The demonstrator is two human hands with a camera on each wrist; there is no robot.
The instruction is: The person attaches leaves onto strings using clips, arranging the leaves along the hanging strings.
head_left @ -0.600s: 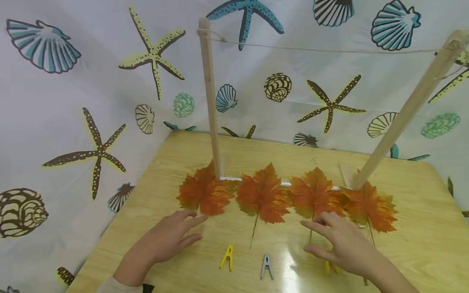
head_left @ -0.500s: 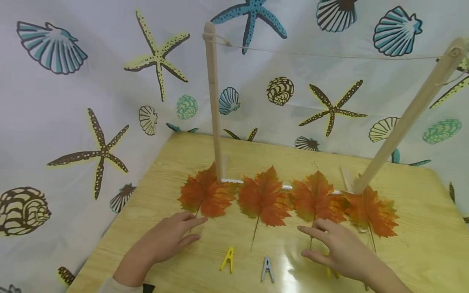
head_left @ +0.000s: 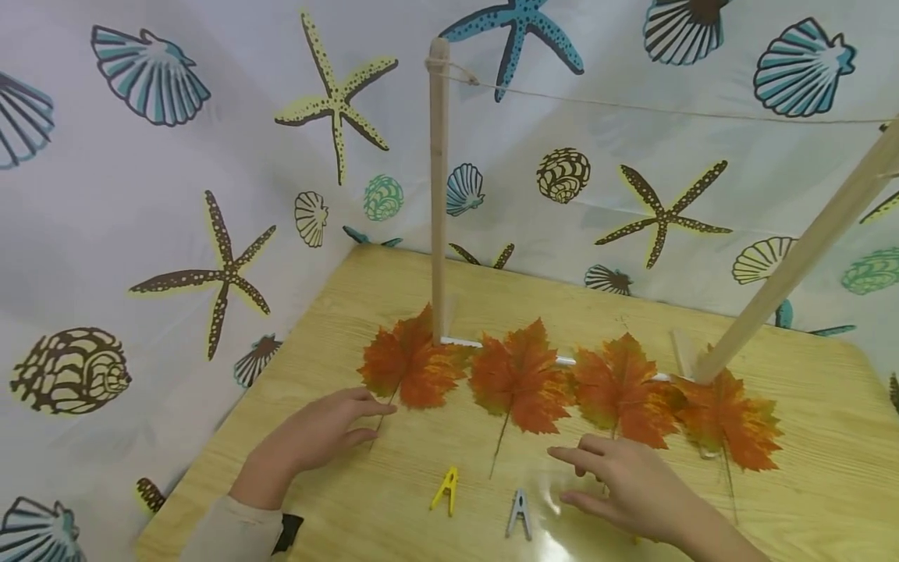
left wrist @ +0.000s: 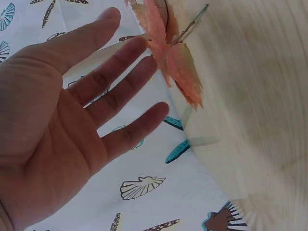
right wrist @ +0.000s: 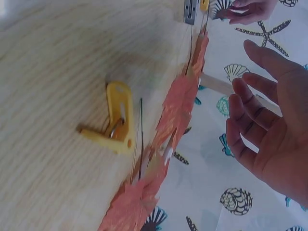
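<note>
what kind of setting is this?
Probably a tabletop craft setup, not a real workroom: a wooden table backed by a seashell-print curtain, a small string line on wooden posts, fake leaves and clothespins.

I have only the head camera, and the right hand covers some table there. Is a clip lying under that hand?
Observer: Yes. The right wrist view shows a yellow clip lying on the table, apart from the right hand.
Operator: Does that hand hold anything?
Observer: No, its fingers are spread and empty.
Operator: And the left palm?
Observer: The left wrist view shows the left hand open and empty, fingertips near a leaf.
</note>
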